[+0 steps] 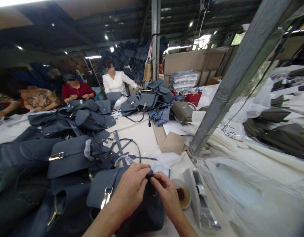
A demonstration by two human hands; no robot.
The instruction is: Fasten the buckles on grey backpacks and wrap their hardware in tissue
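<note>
Blk handwritten txt (228, 129) on wht plastic (238, 127), too blurry to read.

A: What is lighting the place?

B: Small lamps (106, 37) are dotting the dark ceiling (127, 19) across the top of the frame, and a tube light (93, 57) is glowing left of upper centre.

A: And what is brightening the upper right?

B: A window (202, 42) is glaring white there, above a brownish partition (191, 64).

A: What is standing nearer?

B: A grey metal column (156, 23) is rising at top centre, while a slanting beam (231, 85) is cutting across the right half. A pale counter (147, 138) is stretching through the middle of the frame.
</note>
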